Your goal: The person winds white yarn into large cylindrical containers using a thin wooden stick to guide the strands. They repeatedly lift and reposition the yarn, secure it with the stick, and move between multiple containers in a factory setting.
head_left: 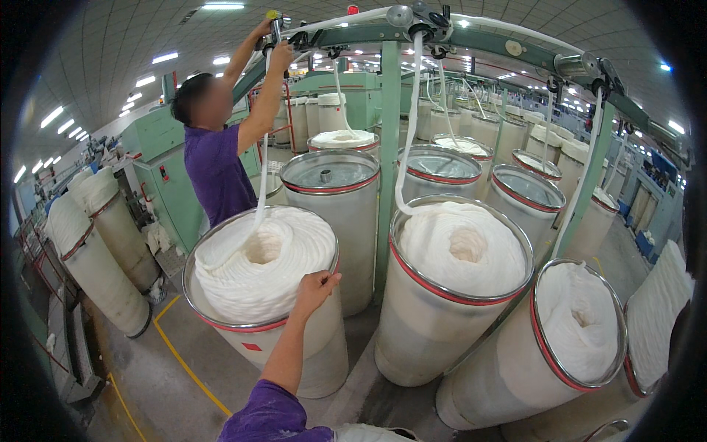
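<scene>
My left hand [317, 289] is at the right edge of a tall sliver can [287, 353], its fingers curled closed over the metal rim. Coiled white sliver [294, 247] is heaped in that can around a hollow middle. From the overhead guide, a strand of sliver [264, 162] hangs down to the coil. My right hand is out of view. Across the can, a co-worker [221, 155] in a purple shirt has both hands raised to a roller [275, 28] on the overhead frame.
To the right stand a second full can [442, 324] and a tilted-looking third one [508, 368]. Behind them are cans with grey top plates [331, 169]. A green post [388, 147] carries the overhead beam [508, 46]. Yellow lines [184, 361] mark the floor at left.
</scene>
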A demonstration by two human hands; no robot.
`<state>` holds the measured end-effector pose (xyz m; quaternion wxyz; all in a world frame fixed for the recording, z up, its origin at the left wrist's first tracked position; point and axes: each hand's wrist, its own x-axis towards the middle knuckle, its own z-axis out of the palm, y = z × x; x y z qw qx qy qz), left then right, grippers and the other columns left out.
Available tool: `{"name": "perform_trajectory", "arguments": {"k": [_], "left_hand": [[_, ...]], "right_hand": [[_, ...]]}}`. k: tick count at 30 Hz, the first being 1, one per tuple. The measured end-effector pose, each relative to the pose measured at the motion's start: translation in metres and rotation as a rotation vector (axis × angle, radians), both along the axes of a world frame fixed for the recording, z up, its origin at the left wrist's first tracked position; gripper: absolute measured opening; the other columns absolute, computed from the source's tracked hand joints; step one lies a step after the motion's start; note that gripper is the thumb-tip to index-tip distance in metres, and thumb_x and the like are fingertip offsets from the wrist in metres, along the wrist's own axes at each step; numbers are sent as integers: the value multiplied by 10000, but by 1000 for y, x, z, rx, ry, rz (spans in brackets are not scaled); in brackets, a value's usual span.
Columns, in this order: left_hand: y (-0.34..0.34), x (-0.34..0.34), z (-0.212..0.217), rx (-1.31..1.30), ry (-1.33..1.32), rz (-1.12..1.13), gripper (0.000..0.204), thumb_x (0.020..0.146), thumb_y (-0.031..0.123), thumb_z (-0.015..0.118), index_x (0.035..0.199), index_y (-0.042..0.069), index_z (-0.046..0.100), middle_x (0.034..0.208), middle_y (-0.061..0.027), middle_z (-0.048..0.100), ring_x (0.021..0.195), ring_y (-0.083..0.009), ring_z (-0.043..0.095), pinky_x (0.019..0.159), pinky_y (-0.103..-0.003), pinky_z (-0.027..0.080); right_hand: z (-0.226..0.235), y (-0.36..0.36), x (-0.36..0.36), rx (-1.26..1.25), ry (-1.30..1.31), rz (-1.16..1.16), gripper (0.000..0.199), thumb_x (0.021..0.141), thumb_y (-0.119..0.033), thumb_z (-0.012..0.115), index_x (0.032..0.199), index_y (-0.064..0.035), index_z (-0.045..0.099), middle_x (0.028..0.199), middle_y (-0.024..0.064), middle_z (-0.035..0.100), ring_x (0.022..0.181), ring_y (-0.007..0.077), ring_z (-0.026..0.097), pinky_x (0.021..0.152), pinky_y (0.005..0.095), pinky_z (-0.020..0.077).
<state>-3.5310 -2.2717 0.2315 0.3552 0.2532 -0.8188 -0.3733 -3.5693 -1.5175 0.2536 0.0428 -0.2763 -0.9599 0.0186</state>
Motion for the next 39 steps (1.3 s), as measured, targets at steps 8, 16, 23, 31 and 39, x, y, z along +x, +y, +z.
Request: {"name": "perform_trajectory", "arguments": {"k": [8, 16, 23, 31, 39], "left_hand": [[1, 0, 1, -2, -4, 1, 419, 891, 401, 644, 722, 18, 663, 544, -83, 594, 491, -155, 570, 525, -325, 438], [2, 1, 2, 23, 6, -10, 415, 890, 394, 651, 733, 11, 671, 546, -88, 592, 490, -156, 560, 522, -324, 431], [2, 1, 1, -1, 2, -6, 405, 891, 386, 652, 739, 12, 673, 540, -82, 587, 488, -146, 553, 516, -317, 424], [3, 0, 2, 1, 9, -7, 403, 888, 381, 654, 739, 8, 671, 542, -83, 591, 492, -147, 562, 522, -321, 428], [4, 0, 3, 19, -16, 13, 405, 892, 372, 649, 742, -4, 667, 546, -88, 585, 499, -145, 560, 527, -320, 427]], "right_hand": [[0, -2, 0, 4, -8, -18, 636, 920, -554, 470, 1146, 36, 540, 1107, 258, 626, 1036, 421, 595, 900, 477, 458], [5, -3, 0, 21, -53, 11, 671, 919, -561, 462, 1191, 49, 527, 1164, 275, 608, 1073, 423, 585, 909, 470, 462], [7, -8, 3, 49, -37, -5, 642, 915, -544, 474, 1168, 42, 538, 1104, 264, 632, 1024, 433, 604, 876, 480, 481], [-29, 24, -5, 253, 44, 62, 600, 867, -559, 543, 1045, 9, 616, 863, 163, 697, 755, 325, 687, 647, 434, 539], [-50, 44, -9, 283, 42, 70, 638, 870, -585, 524, 1089, 9, 602, 860, 145, 701, 756, 303, 693, 630, 438, 546]]}}
